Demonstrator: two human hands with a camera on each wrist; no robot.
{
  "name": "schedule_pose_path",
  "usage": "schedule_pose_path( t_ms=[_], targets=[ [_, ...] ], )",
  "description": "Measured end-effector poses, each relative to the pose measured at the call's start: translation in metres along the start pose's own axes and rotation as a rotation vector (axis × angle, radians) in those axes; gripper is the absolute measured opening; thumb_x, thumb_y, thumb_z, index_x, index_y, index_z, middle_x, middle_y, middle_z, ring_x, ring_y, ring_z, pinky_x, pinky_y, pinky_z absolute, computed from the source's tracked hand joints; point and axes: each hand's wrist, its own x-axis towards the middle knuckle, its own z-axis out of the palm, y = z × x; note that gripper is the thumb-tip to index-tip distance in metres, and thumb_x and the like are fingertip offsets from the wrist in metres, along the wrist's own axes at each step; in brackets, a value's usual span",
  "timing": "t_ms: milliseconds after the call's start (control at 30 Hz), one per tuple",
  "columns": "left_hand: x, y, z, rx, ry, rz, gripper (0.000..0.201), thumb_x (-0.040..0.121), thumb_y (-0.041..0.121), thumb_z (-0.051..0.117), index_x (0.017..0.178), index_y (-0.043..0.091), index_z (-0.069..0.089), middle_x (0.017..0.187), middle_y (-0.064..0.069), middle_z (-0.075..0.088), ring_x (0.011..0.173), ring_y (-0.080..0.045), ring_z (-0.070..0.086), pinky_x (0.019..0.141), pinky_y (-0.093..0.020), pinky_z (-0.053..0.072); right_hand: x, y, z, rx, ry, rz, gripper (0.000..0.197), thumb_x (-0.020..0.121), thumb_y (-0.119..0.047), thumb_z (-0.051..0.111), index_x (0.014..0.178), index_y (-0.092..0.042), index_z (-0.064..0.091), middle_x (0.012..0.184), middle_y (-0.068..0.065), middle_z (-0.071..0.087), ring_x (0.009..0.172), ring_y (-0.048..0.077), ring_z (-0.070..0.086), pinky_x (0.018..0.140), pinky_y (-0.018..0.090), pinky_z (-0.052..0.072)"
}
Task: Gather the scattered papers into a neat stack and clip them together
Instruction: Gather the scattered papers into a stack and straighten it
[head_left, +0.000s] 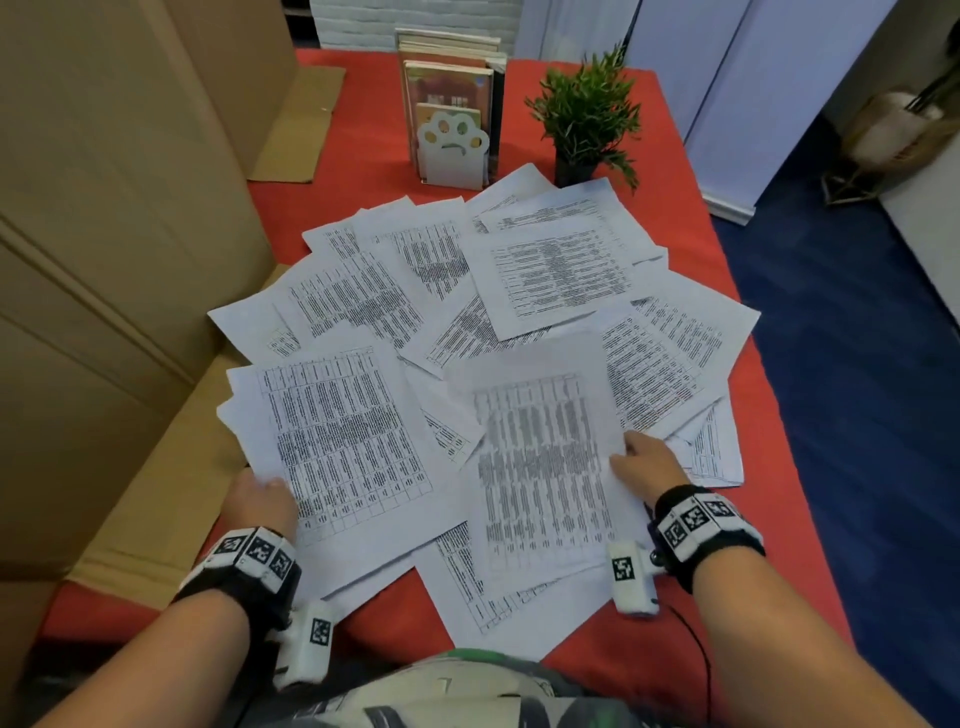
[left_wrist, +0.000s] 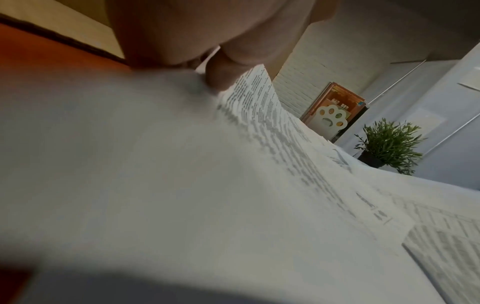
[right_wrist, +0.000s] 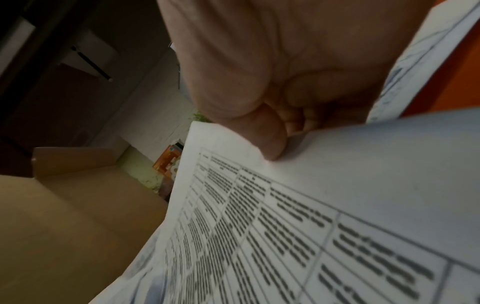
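Note:
Several printed sheets (head_left: 556, 270) with tables lie fanned over the red tablecloth (head_left: 691, 218). My left hand (head_left: 262, 499) pinches the near left edge of a sheet (head_left: 343, 441); in the left wrist view its thumb (left_wrist: 221, 70) presses on that sheet (left_wrist: 259, 133), which lifts at the edge. My right hand (head_left: 641, 462) pinches the right edge of another sheet (head_left: 540, 467), raised a little above the pile. In the right wrist view the right hand (right_wrist: 272, 133) has its thumb on top of the sheet (right_wrist: 259, 226) and curled fingers beneath. No clip is in view.
A white paw-shaped bookend (head_left: 453, 148) with books (head_left: 449, 73) stands at the back centre. Beside it is a small potted plant (head_left: 587, 119). Large cardboard boxes (head_left: 104, 234) wall off the left side. The table's right edge drops to blue floor (head_left: 857, 364).

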Motion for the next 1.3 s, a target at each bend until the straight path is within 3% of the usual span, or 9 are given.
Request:
schedule_pose_path(
  t_ms=[100, 167, 300, 500, 667, 933, 1000, 1133, 1300],
  targets=[
    [-0.004, 0.002, 0.000, 0.027, -0.005, -0.039, 0.035, 0.091, 0.021, 0.047, 0.115, -0.003, 0.055, 0.128, -0.031, 0.046, 0.099, -0.045, 0.055, 0.095, -0.040, 0.044, -0.016, -0.005, 0.018, -0.044, -0.023, -0.046, 0.011, 0.088, -0.008, 0.048, 0.080, -0.005, 0.054, 0.077, 0.008, 0.055, 0.069, 0.023, 0.054, 0.060, 0.025, 0.043],
    [-0.008, 0.002, 0.001, 0.017, -0.034, 0.031, 0.036, 0.087, 0.024, 0.053, 0.115, 0.002, 0.058, 0.120, -0.025, 0.057, 0.096, -0.040, 0.059, 0.087, -0.036, 0.046, -0.025, -0.008, 0.033, -0.038, -0.037, -0.073, 0.012, 0.088, -0.008, 0.049, 0.078, -0.004, 0.053, 0.077, 0.007, 0.055, 0.066, 0.020, 0.053, 0.056, 0.024, 0.041],
    [-0.018, 0.006, 0.003, -0.047, -0.066, 0.097, 0.034, 0.081, 0.007, 0.062, 0.112, -0.004, 0.054, 0.112, -0.026, 0.063, 0.096, -0.039, 0.061, 0.083, -0.041, 0.047, -0.038, -0.012, 0.056, -0.038, -0.099, -0.110, 0.015, 0.088, -0.009, 0.048, 0.101, -0.002, 0.050, 0.098, 0.016, 0.059, 0.081, 0.022, 0.054, 0.070, 0.030, 0.044],
    [-0.022, 0.007, -0.012, -0.178, 0.082, 0.078, 0.059, 0.084, -0.003, 0.056, 0.136, 0.007, 0.031, 0.123, -0.024, 0.058, 0.107, -0.043, 0.059, 0.095, -0.048, 0.046, -0.038, -0.018, 0.031, 0.166, 0.037, -0.112, 0.048, 0.085, 0.005, 0.044, 0.122, -0.025, 0.043, 0.099, -0.001, 0.060, 0.084, 0.024, 0.064, 0.061, 0.027, 0.050],
    [-0.006, 0.005, -0.036, -0.129, 0.107, 0.150, 0.026, 0.086, 0.005, 0.059, 0.112, 0.000, 0.055, 0.113, -0.027, 0.063, 0.103, -0.043, 0.059, 0.092, -0.046, 0.045, -0.013, -0.002, -0.014, 0.274, 0.290, -0.019, 0.044, 0.082, 0.005, 0.047, 0.124, -0.006, 0.054, 0.122, 0.012, 0.061, 0.111, 0.028, 0.058, 0.100, 0.042, 0.046],
    [-0.004, 0.028, -0.044, -0.397, 0.113, 0.136, 0.027, 0.088, 0.012, 0.059, 0.112, -0.001, 0.061, 0.105, -0.017, 0.064, 0.093, -0.025, 0.057, 0.083, -0.032, 0.040, 0.013, 0.011, -0.032, 0.319, 0.394, 0.275, 0.036, 0.090, -0.009, 0.050, 0.122, 0.007, 0.053, 0.124, 0.026, 0.057, 0.113, 0.039, 0.054, 0.084, 0.036, 0.041],
    [0.000, 0.035, -0.036, -0.432, 0.049, 0.133, 0.029, 0.087, 0.014, 0.060, 0.113, 0.001, 0.062, 0.112, -0.019, 0.065, 0.098, -0.025, 0.059, 0.085, -0.033, 0.041, 0.014, 0.009, -0.028, 0.303, 0.397, 0.335, 0.035, 0.091, -0.012, 0.048, 0.120, 0.008, 0.055, 0.125, 0.028, 0.055, 0.113, 0.040, 0.053, 0.079, 0.032, 0.036],
    [0.008, 0.051, -0.012, -0.387, -0.085, 0.088, 0.034, 0.089, 0.017, 0.059, 0.118, 0.000, 0.062, 0.121, -0.018, 0.064, 0.112, -0.034, 0.060, 0.087, -0.031, 0.040, 0.017, 0.004, -0.021, 0.315, 0.435, 0.435, 0.042, 0.091, -0.017, 0.048, 0.129, 0.003, 0.051, 0.139, 0.025, 0.042, 0.120, 0.038, 0.046, 0.096, 0.034, 0.038],
    [0.022, 0.079, 0.010, -0.243, -0.114, 0.000, 0.043, 0.087, 0.021, 0.058, 0.122, -0.003, 0.055, 0.126, -0.024, 0.059, 0.114, -0.042, 0.056, 0.095, -0.038, 0.043, 0.017, -0.003, -0.020, 0.385, 0.425, 0.397, 0.034, 0.090, -0.005, 0.048, 0.121, 0.007, 0.054, 0.124, 0.025, 0.058, 0.113, 0.039, 0.055, 0.075, 0.030, 0.035]
  ],
)
